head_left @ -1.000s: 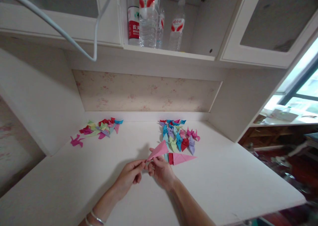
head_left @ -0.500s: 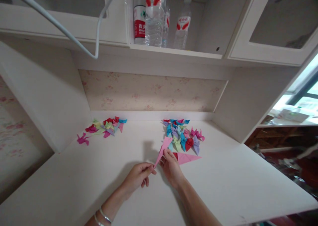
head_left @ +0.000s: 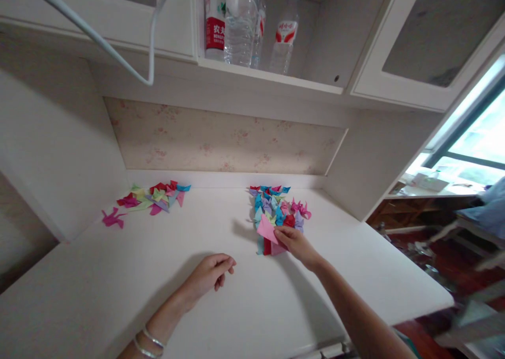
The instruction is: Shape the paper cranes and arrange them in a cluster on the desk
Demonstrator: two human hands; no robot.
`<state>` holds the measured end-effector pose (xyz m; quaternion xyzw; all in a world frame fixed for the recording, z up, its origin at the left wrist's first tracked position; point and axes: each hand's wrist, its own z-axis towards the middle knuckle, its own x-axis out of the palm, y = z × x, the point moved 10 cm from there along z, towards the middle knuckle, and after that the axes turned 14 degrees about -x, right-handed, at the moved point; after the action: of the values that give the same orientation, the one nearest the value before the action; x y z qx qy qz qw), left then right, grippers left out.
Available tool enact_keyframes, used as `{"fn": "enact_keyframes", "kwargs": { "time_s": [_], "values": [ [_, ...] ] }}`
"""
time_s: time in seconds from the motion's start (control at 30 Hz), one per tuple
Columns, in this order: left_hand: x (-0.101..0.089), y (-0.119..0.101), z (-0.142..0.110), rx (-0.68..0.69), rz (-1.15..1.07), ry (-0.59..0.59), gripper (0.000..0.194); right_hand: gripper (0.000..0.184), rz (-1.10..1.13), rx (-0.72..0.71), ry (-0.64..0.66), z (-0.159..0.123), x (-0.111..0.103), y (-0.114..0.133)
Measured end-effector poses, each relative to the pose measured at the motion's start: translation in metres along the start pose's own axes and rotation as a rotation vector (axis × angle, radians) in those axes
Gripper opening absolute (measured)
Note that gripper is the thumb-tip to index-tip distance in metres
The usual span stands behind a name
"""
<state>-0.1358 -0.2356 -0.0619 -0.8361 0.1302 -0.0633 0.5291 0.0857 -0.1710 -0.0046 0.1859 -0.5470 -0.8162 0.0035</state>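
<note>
Your right hand [head_left: 294, 242] pinches a flat, pointed pink paper [head_left: 266, 229], one end apparently hidden behind fingers; your left hand [head_left: 213, 273] curls closed.

A white desk [head_left: 221, 306] spans the view, its side panels rising to white overhead cabinets. Between them, a strip of cream wallpaper [head_left: 221, 143] carries small pink flowers. The middle cabinet compartment [head_left: 311, 28] is open, with clear plastic bottles [head_left: 240, 30] standing inside; the cabinet door [head_left: 418, 38] to the right has a dark panel. A pale cable [head_left: 98, 41] hangs at upper left. At far right, bright daylight fills a dark-framed window [head_left: 477, 133] above a cluttered sill, over a reddish floor [head_left: 442, 259].
</note>
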Motion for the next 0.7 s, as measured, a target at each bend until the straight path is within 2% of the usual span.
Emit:
{"fn": "enact_keyframes", "kwargs": {
  "time_s": [0.13, 0.23, 0.33, 0.47, 0.6, 0.7],
  "values": [
    [0.002, 0.001, 0.002, 0.020, 0.017, 0.020, 0.038, 0.040, -0.124, 0.059, 0.025, -0.002, -0.063, -0.014],
    [0.001, 0.001, 0.003, 0.015, 0.023, 0.019, 0.037, 0.037, -0.243, 0.124, 0.070, -0.006, -0.087, -0.031],
    [0.001, 0.002, 0.003, -0.001, 0.017, 0.013, 0.035, 0.033, -0.303, 0.127, 0.096, -0.008, -0.092, -0.036],
    [-0.002, 0.004, 0.006, -0.004, -0.004, 0.001, 0.035, 0.038, -0.266, 0.105, 0.058, -0.011, -0.089, -0.019],
    [-0.004, 0.007, 0.007, -0.011, 0.000, -0.008, 0.035, 0.041, -0.227, 0.187, 0.153, -0.020, -0.077, -0.011],
    [-0.003, 0.006, 0.006, -0.010, 0.009, -0.004, 0.033, 0.041, -0.221, 0.180, 0.235, -0.025, -0.070, -0.007]
  ]
}}
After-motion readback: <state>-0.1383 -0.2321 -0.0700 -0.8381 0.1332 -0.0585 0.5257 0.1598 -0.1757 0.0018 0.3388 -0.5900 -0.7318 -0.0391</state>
